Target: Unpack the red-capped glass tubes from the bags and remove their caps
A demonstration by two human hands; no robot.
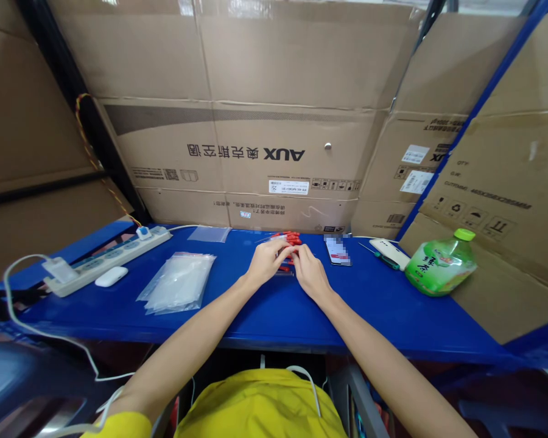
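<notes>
Both hands meet over a small cluster of red-ended slim pieces [293, 236] near the back of the blue table. My left hand [268, 260] is closed, thumb and fingers pinched together above the red pieces. Close against it, my right hand [309, 271] has its fingers bent inward in a pinch too. A bit of red shows between the fingertips, but what they hold is too small to make out. More red pieces [285, 267] with clear parts lie on the table between the two hands, partly hidden by them.
Left of my hands lies a stack of clear zip bags [181, 283], with another clear bag [209, 234] behind it. Farther left are a power strip [114, 258] and a white case [112, 277]. A phone [338, 250], screwdriver [384, 259] and green tea bottle [441, 264] lie right. Cardboard [256, 73] walls the back.
</notes>
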